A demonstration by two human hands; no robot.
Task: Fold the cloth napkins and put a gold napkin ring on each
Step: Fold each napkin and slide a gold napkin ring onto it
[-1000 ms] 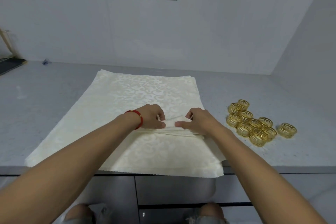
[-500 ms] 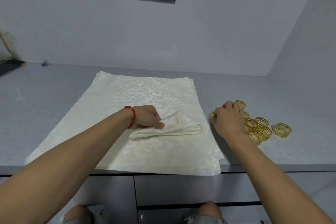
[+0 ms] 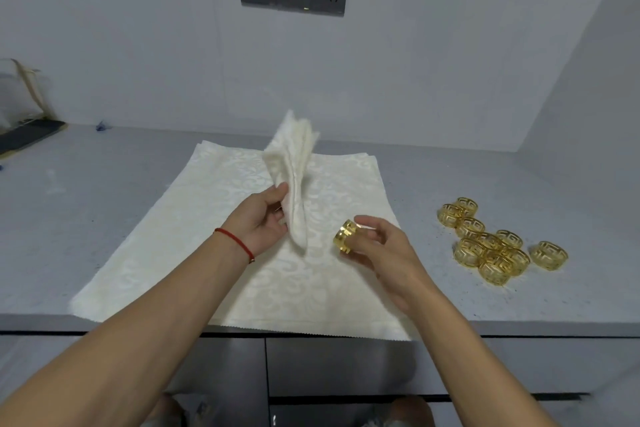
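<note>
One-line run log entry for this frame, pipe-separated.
left hand: holds folded napkin raised | right hand: holds gold napkin ring, apart from napkin | ring: not yet on | spare rings: counter, right

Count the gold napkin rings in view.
10: a held ring in the right hand, a cluster of eight on the counter right of the napkins, a lone ring right of it. Overlap may hide another.
</note>
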